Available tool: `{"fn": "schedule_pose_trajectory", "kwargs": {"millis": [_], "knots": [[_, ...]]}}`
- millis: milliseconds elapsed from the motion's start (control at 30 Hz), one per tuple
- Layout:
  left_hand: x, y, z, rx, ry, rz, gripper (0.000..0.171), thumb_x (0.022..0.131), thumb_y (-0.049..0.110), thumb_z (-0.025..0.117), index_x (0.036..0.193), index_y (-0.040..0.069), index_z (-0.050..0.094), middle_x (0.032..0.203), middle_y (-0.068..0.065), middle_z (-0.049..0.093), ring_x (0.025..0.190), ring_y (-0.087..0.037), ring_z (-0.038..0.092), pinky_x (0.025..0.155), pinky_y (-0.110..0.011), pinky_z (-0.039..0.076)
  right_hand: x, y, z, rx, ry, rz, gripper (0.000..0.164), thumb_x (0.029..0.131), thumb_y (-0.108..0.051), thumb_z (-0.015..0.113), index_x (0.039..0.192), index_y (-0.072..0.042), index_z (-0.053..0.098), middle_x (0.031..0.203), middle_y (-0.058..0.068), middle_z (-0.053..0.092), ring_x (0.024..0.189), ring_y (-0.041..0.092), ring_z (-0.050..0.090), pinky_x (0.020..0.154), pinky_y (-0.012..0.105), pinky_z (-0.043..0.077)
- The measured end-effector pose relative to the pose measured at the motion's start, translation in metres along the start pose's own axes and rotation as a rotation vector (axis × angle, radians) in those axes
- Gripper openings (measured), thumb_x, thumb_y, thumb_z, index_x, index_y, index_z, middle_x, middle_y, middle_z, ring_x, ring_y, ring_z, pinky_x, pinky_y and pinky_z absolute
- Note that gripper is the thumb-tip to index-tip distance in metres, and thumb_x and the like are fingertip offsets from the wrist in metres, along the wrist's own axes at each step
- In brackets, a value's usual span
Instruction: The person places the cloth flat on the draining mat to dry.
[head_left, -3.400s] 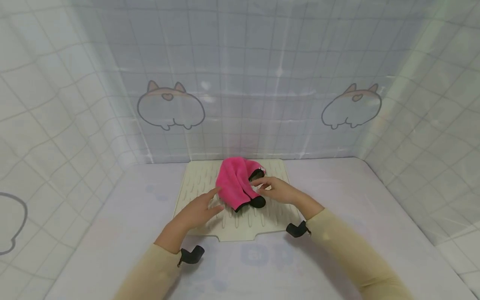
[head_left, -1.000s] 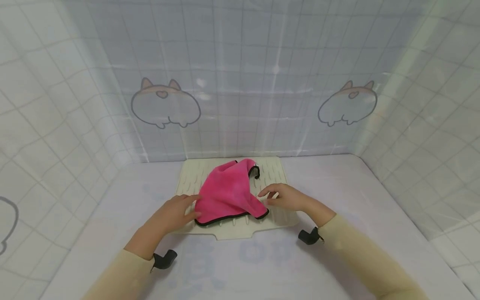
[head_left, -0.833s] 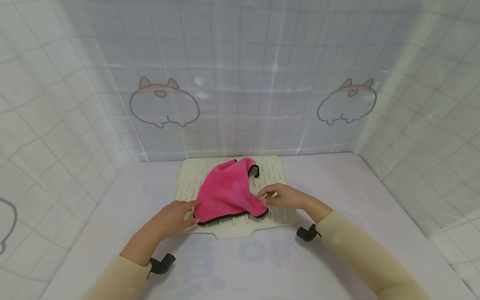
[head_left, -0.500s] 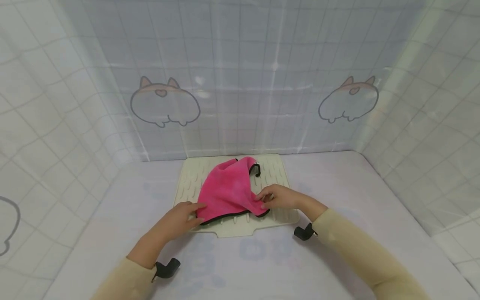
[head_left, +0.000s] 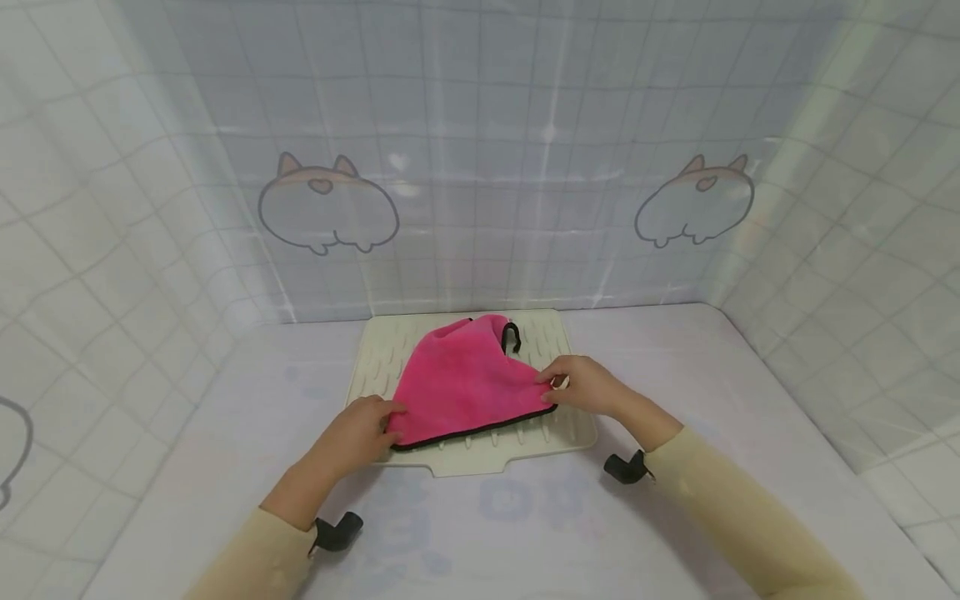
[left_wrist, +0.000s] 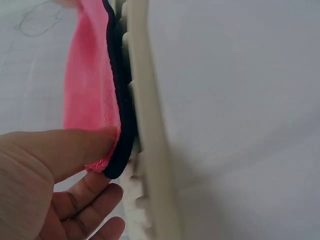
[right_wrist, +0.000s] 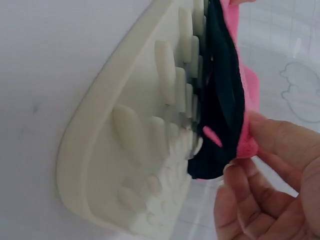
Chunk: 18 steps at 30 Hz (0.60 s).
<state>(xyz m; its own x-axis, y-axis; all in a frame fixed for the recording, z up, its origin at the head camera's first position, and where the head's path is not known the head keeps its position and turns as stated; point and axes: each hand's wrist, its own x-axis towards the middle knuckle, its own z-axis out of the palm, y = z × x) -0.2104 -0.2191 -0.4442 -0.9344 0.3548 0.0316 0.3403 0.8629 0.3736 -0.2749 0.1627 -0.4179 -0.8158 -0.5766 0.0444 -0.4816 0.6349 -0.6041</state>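
The cloth (head_left: 465, 383) is bright pink and fuzzy, bound with black trim (head_left: 480, 428). It lies on the cream, ridged mat (head_left: 472, 462) on the desk (head_left: 637, 358), its near edge drawn nearly straight, its far part bunched, with a curl of trim at far right. The left hand (head_left: 363, 429) pinches the near left corner between thumb and fingers; the right hand (head_left: 585, 385) likewise pinches the near right corner.

Middle of ridged mat (head_left: 468, 464) hidden under pink cloth (head_left: 468, 379), sleeves (head_left: 738, 512) cut off below, lettering (head_left: 510, 503) blurred
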Motion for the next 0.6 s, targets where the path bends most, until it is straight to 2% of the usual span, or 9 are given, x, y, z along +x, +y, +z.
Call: {"fn": "schedule_pose_trajectory", "kwargs": {"millis": [167, 267, 433, 600], "knots": [[-0.001, 0.003, -0.009, -0.012, 0.014, 0.015, 0.033, 0.086, 0.010, 0.077, 0.117, -0.001, 0.071, 0.087, -0.002, 0.061, 0.077, -0.016, 0.052, 0.069, -0.034, 0.048, -0.011, -0.007, -0.001, -0.102, -0.042, 0.052, 0.023, 0.086, -0.015, 0.081, 0.107, -0.008, 0.078, 0.098, -0.004, 0.069, 0.089, 0.015, 0.062, 0.080, 0.031, 0.053], [-0.002, 0.004, -0.011, 0.015, -0.009, 0.009, 0.035, 0.085, 0.011, 0.079, 0.117, -0.001, 0.071, 0.086, -0.002, 0.060, 0.079, -0.017, 0.054, 0.072, -0.035, 0.049, -0.014, -0.008, 0.002, -0.125, -0.084, 0.064, 0.020, 0.085, -0.012, 0.081, 0.104, -0.008, 0.078, 0.097, -0.004, 0.069, 0.085, 0.013, 0.060, 0.078, 0.030, 0.053], [-0.002, 0.005, -0.005, 0.076, -0.055, -0.001, 0.035, 0.084, 0.013, 0.080, 0.117, 0.001, 0.071, 0.084, 0.000, 0.056, 0.080, -0.018, 0.050, 0.072, -0.036, 0.047, -0.015, -0.005, 0.012, -0.119, -0.158, 0.071, 0.019, 0.084, -0.009, 0.081, 0.102, -0.007, 0.078, 0.096, -0.004, 0.072, 0.077, 0.008, 0.059, 0.070, 0.025, 0.052], [-0.006, 0.004, -0.001, 0.072, -0.048, -0.012, 0.034, 0.084, 0.012, 0.080, 0.117, 0.005, 0.072, 0.088, -0.002, 0.057, 0.082, -0.019, 0.050, 0.073, -0.036, 0.047, -0.015, -0.003, 0.016, -0.072, -0.217, 0.058, 0.019, 0.085, -0.011, 0.080, 0.103, -0.006, 0.078, 0.092, -0.006, 0.072, 0.075, 0.006, 0.060, 0.068, 0.025, 0.053]]}}
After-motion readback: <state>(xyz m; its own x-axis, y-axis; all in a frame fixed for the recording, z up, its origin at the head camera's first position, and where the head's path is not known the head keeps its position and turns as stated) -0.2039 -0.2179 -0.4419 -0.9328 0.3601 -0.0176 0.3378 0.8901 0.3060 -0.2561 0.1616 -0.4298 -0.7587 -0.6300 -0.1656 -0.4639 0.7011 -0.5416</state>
